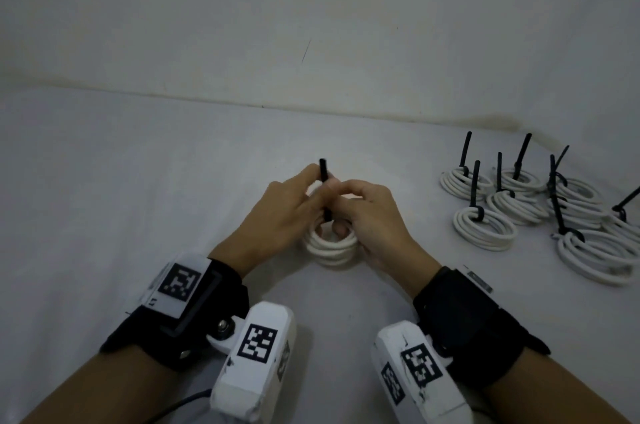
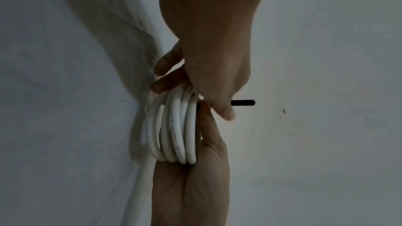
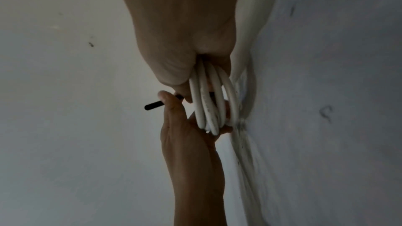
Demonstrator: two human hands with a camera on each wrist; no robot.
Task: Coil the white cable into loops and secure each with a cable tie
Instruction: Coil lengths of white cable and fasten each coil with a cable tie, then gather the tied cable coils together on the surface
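My left hand and right hand both grasp the white cable coil, held just above the cloth, and pinch the black cable tie upright. If either pinch slackens before the tie locks, I judge the loops could spring apart.

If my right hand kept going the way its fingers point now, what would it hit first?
Most likely the left hand: the right hand points toward it across the white cable coil and black cable tie, fingertips almost touching.
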